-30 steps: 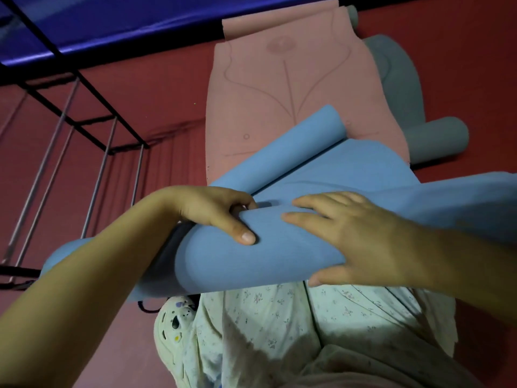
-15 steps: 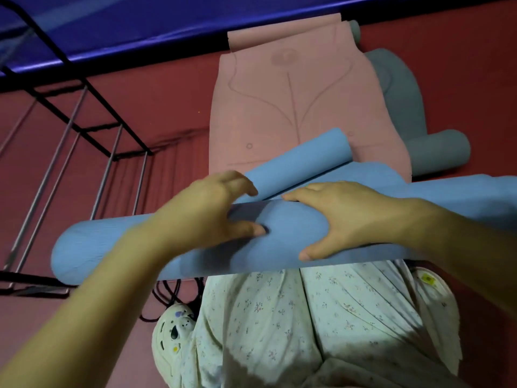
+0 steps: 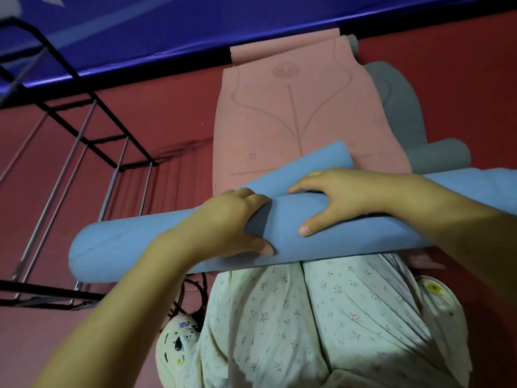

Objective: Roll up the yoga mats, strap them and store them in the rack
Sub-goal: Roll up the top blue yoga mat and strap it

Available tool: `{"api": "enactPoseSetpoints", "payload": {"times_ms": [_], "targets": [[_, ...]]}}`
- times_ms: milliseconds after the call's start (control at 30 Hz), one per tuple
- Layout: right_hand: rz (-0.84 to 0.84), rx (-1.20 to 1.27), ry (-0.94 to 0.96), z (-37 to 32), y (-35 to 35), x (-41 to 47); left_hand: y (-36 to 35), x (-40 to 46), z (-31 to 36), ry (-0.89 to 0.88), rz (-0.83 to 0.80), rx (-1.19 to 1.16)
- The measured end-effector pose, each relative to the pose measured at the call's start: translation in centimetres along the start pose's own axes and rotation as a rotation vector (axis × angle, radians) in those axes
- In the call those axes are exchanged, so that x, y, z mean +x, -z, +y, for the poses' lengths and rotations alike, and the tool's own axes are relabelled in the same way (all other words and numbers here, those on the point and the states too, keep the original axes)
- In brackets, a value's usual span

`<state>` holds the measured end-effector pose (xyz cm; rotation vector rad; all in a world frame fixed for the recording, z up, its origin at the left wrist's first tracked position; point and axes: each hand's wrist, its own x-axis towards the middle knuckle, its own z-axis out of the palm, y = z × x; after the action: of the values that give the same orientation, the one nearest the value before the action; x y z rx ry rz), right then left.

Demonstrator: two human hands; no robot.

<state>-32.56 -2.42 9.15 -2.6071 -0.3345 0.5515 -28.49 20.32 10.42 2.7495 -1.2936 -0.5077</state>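
Observation:
A blue yoga mat (image 3: 117, 245), mostly rolled into a long tube, lies across my lap. Its loose end (image 3: 316, 163) curls up over the pink mat. My left hand (image 3: 223, 225) grips the roll near its middle, thumb underneath. My right hand (image 3: 344, 197) grips the roll just to the right, fingers over the top and thumb on the near side. A pink mat (image 3: 293, 113) lies flat on the red floor ahead. A grey mat (image 3: 436, 158), partly rolled, lies to its right. The black metal rack (image 3: 92, 141) stands at the left.
A blue padded edge (image 3: 167, 32) runs along the far side of the red floor. Dark cords (image 3: 190, 292) lie on the floor beside my left knee. A white clog (image 3: 179, 343) shows at my left foot.
The blue roll has grown tighter and swung more level across my lap. Both hands shifted up over the roll's top, and more of its left end shows.

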Motion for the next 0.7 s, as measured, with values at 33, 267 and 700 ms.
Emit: {"api": "enactPoseSetpoints", "payload": {"times_ms": [33,267,700], "targets": [[0.055,-0.018,-0.002,-0.1,0.0,-0.3,0.5,0.4,-0.2,0.005,-0.035,-0.029],[0.305,-0.282,0.013,-2.8,-2.9,-3.3,2.7,3.2,-2.4,0.037,-0.257,-0.28],[0.285,-0.379,0.014,-0.6,-2.4,0.2,1.4,3.7,-4.9,0.098,-0.059,-0.301]]}}
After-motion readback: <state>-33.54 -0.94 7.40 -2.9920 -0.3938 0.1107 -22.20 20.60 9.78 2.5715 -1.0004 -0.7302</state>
